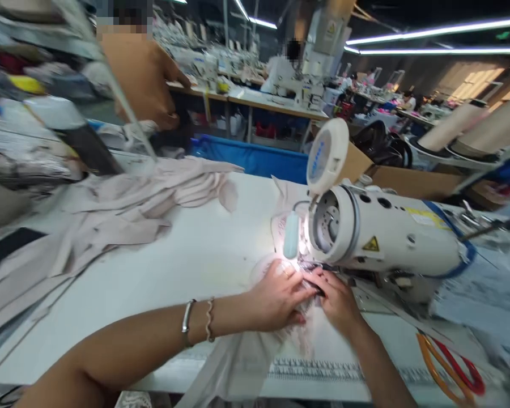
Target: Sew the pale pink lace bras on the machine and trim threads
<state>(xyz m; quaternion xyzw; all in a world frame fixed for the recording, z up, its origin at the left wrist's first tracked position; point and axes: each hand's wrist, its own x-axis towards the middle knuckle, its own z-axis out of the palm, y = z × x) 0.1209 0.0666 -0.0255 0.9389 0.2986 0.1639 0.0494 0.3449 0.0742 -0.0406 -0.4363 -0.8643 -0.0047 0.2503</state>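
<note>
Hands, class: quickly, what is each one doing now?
Left hand: flat, pressing the pale fabric.
Right hand: pinching the same fabric by the needle.
</note>
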